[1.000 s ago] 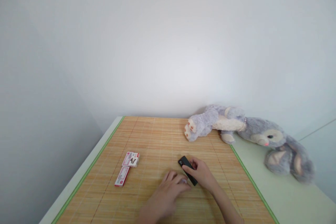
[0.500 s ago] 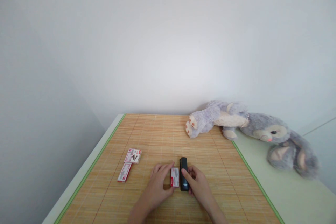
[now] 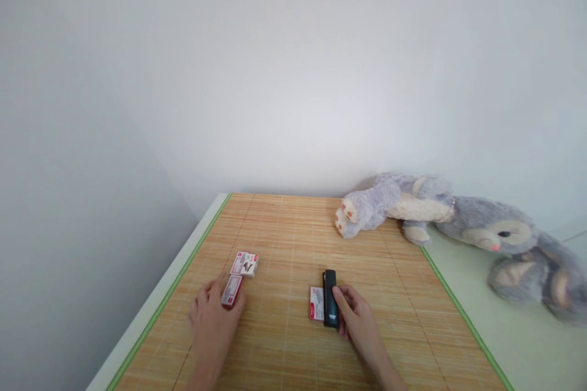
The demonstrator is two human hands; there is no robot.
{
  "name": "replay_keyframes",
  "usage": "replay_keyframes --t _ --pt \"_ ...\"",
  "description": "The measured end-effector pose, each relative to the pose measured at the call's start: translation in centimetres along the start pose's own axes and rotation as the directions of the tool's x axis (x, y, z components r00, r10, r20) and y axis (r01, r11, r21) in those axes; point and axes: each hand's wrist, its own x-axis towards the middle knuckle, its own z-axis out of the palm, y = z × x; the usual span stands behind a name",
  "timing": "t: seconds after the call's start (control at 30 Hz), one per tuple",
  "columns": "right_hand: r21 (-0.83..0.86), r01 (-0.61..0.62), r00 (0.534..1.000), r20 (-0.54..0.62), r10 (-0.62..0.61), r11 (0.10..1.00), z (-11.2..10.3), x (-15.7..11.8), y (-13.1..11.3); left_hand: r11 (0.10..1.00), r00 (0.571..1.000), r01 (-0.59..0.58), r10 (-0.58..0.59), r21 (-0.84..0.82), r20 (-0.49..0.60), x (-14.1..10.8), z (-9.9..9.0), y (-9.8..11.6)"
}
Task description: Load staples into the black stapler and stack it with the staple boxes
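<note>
Grasps the stapler (image 3: pixel 330 299) with the right hand (image 3: pixel 360 314), laying the thumb over its right edge beyond the middle and curling the other fingers down along its right side, partly out of sight. Leaves the stapler's left side uncovered, along with the near end bearing pale lettering and the far end reaching past the thumb. Has it lying lengthwise on the mat (image 3: pixel 284 238), pointing away from the body, with the red-and-white box (image 3: pixel 316 303) flat along its left side, seemingly touching, and clear of all fingers.

Brings the left hand (image 3: pixel 211 311) around the pink-sided box (image 3: pixel 232 291), with the thumb at its near right side and the forefinger close to its left side. Cannot tell, through the blur, whether these fingers grasp it or merely frame it. Shows its labelled top between them, slanting up toward the label box (image 3: pixel 237 263) and the picture box (image 3: pixel 250 265), set side by side at its far end, beyond the fingertips.

Keeps the two hands well apart, with bare mat between. Includes, far right, a plush rabbit (image 3: pixel 422 208) lying partly on the mat and partly over the pale worktop (image 3: pixel 518 342).
</note>
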Motion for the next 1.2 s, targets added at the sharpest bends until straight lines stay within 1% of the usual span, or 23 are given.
replay_keyframes --t 0.07,0.1,0.13,0.2,0.3,0.37,0.4,0.47,0.53,0.57,0.63,0.67,0.73,0.77,0.83,0.9,1.0,1.07,1.1,1.13,1.17,1.2 --pt "0.0 -0.004 1.0 0.005 0.004 1.0 0.0 0.1 -0.1 1.0 0.995 -0.003 0.003 0.003 0.102 0.3 -0.1 -1.3" --pt "0.002 -0.006 1.0 0.009 0.006 1.0 0.0 0.1 -0.2 0.999 0.99 -0.017 0.022 -0.035 0.141 0.1 0.0 -1.3" --pt "0.008 -0.006 1.0 0.014 0.006 1.0 0.0 0.1 -0.2 0.996 0.986 -0.025 0.04 -0.091 0.165 -0.4 0.2 -0.8" --pt "0.017 -0.004 1.0 0.018 0.004 1.0 0.0 0.2 -0.1 0.975 0.98 -0.022 0.065 -0.222 0.189 -2.1 0.9 1.5" --pt "0.017 0.006 1.0 0.007 -0.006 1.0 0.0 0.3 -0.1 0.906 0.957 -0.011 0.132 -0.422 0.258 -5.3 2.5 6.8" --pt "0.014 0.014 1.0 0.001 -0.014 1.0 0.0 0.3 -0.1 0.866 0.939 -0.022 0.19 -0.5 0.288 -7.1 3.3 10.2" --pt "0.016 0.016 1.0 0.004 -0.016 1.0 0.0 0.3 -0.1 0.852 0.931 -0.021 0.207 -0.522 0.3 -7.6 3.5 11.5" --pt "0.028 0.019 1.0 0.012 -0.019 0.999 -0.1 0.4 -0.1 0.831 0.904 -0.004 0.24 -0.556 0.353 -8.1 3.7 13.1" --pt "0.042 0.016 1.0 0.021 -0.017 0.999 -0.1 0.4 -0.1 0.805 0.865 0.012 0.289 -0.593 0.41 -7.7 3.3 13.2" --pt "0.046 0.016 1.0 0.022 -0.017 0.999 -0.1 0.5 -0.1 0.788 0.841 -0.002 0.334 -0.616 0.425 -7.2 3.0 12.9" --pt "0.05 0.017 1.0 0.022 -0.018 0.999 -0.1 0.5 0.1 0.753 0.785 -0.074 0.449 -0.654 0.427 -6.1 2.3 11.8" --pt "0.053 0.015 1.0 0.024 -0.016 0.998 -0.1 0.6 0.1 0.739 0.746 -0.121 0.508 -0.662 0.43 -5.5 2.0 11.3" --pt "0.059 0.017 1.0 0.023 -0.019 0.998 0.0 0.6 0.2 0.723 0.653 -0.196 0.6 -0.662 0.462 -4.2 1.7 10.6" --pt "0.061 0.018 1.0 0.023 -0.019 0.998 0.0 0.6 0.2 0.72 0.611 -0.218 0.627 -0.659 0.484 -3.6 1.7 10.5" --pt "0.062 0.017 1.0 0.025 -0.019 0.998 0.0 0.6 0.3 0.71 0.542 -0.25 0.666 -0.658 0.513 -2.7 1.9 11.0" --pt "0.059 0.01 1.0 0.029 -0.012 0.998 0.0 0.6 0.3 0.694 0.501 -0.278 0.694 -0.664 0.517 -2.2 2.2 12.0" --pt "0.055 0.005 0.999 0.036 -0.007 0.998 -0.1 0.6 0.2 0.672 0.464 -0.303 0.723 -0.675 0.511 -2.3 2.6 13.3" --pt "0.058 0.01 0.999 0.045 -0.012 0.998 -0.1 0.5 0.0 0.665 0.467 -0.299 0.727 -0.684 0.503 -2.5 2.6 13.5" --pt "0.058 0.009 0.999 0.049 -0.012 0.998 -0.1 0.5 -0.1 0.666 0.486 -0.294 0.722 -0.686 0.493 -2.5 2.5 13.1" --pt "0.057 0.007 0.999 0.049 -0.01 0.998 -0.1 0.4 -0.2 0.672 0.524 -0.292 0.708 -0.681 0.473 -2.3 2.4 12.5" --pt "0.054 0.004 0.999 0.048 -0.006 0.999 -0.1 0.3 -0.4 0.684 0.583 -0.294 0.682 -0.668 0.442 -1.8 2.2 11.7" --pt "0.05 -0.001 0.999 0.046 -0.002 0.999 -0.1 0.3 -0.4 0.703 0.656 -0.302 0.643 -0.644 0.394 -1.1 2.0 10.5"
